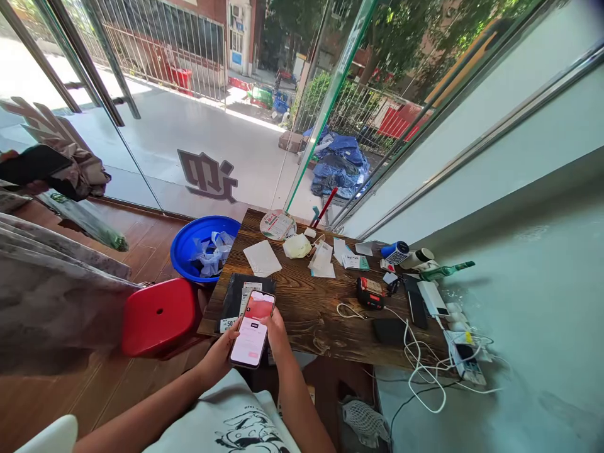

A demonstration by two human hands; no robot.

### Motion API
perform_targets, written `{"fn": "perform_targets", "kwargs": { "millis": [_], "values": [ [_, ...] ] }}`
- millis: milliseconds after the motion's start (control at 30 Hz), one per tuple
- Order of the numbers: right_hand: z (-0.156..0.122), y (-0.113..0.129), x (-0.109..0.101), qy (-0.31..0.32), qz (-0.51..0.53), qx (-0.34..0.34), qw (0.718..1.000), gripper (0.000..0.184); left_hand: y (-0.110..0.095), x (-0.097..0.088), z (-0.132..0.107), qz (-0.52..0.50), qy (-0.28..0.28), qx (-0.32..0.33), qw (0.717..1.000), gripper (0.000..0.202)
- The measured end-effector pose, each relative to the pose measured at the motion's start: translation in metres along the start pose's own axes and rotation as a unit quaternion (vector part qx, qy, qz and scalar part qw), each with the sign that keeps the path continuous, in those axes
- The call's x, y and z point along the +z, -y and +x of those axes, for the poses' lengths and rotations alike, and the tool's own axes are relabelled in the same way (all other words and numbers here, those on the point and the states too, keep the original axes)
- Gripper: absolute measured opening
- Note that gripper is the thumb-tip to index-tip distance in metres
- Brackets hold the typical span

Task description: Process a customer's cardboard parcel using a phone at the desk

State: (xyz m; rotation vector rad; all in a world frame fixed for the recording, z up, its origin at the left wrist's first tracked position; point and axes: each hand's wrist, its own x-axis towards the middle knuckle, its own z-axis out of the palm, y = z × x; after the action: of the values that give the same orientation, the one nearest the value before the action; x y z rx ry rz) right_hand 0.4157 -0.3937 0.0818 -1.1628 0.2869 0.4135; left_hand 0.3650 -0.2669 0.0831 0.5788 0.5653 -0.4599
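Observation:
A smartphone (250, 333) with a lit screen, red at the top and pale pink below, is held in front of me over the table's near edge. My left hand (221, 353) grips its lower left side. Around the right edge closes my right hand (276, 328), its thumb over the screen. Just beyond the phone lies a black parcel bag (233, 290) with white labels, partly hidden by the phone. Farther back on the wooden table (302, 308) are a white paper sheet (262, 258) and a round paper fan (277, 224).
A blue tub (177, 251) of plastic bags and a red stool (158, 318) stand left of the table. A label printer (370, 293), white cables (425, 362) and a green bottle (446, 271) occupy its right side. At far left, a person (51, 289) holds a bagged vegetable.

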Motion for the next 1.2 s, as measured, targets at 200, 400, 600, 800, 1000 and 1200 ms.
{"fn": "perform_targets", "kwargs": {
  "millis": [200,400,600,800,1000,1200],
  "values": [
    [-0.023,0.011,-0.002,0.056,-0.043,-0.015,0.997,0.046,-0.007,0.006,-0.004,0.016,-0.015,-0.019,1.000,0.081],
    [-0.022,0.007,-0.003,0.037,-0.023,-0.003,0.999,0.049,-0.009,0.013,-0.007,0.017,-0.019,-0.014,1.000,0.086],
    [-0.023,0.010,-0.003,0.018,-0.016,-0.011,1.000,0.045,-0.009,0.015,-0.007,0.019,-0.034,-0.011,0.999,0.085],
    [-0.020,0.005,-0.003,-0.031,0.010,-0.029,0.999,0.040,-0.005,0.014,-0.005,0.070,-0.017,-0.005,0.997,0.085],
    [-0.024,-0.004,-0.016,-0.143,0.043,-0.054,0.987,0.062,0.012,0.022,-0.010,0.144,0.061,-0.023,0.987,0.081],
    [-0.062,-0.012,-0.033,-0.209,0.102,-0.077,0.970,0.071,0.031,0.026,-0.012,0.151,0.074,-0.111,0.980,0.100]
  ]
}}
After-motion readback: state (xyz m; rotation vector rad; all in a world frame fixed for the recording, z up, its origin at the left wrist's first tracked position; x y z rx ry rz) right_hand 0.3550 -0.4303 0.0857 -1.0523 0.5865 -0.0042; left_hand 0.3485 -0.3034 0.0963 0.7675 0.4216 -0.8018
